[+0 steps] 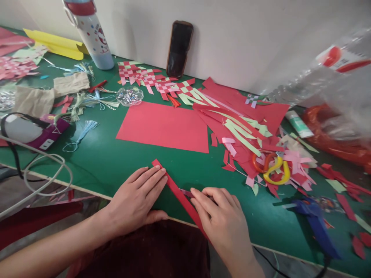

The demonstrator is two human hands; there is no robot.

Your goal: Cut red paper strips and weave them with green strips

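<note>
- Pressing down with its fingers flat and nearly together, the left hand [139,200] is pinning the upper end of a red strip [184,201] against the table [116,162].
- The right hand [224,216] is pinching a slim tool [187,192] between thumb and fingertips, its other fingers curling inward; whether the tip is touching the strip, I cannot tell.
- The strip is slanting toward the table's near edge, its lower end hiding beneath the right hand.
- Work on this strip is seemingly under way and not finished: it is lying in one piece as far as it is showing. Beyond it, a red sheet [165,127] is lying whole, and woven pieces [147,77] are sitting by the far edge, their weaving apparently done, loose ends sticking out.
- Rightward, green strips [242,135], scraps and scissors [277,164] are crowding the table, while a glue gun [315,227] is lying toward the near edge; nothing is covering the gap between the hands.
- Along the far edge, a bottle [94,36] and a phone [179,48] are standing.
</note>
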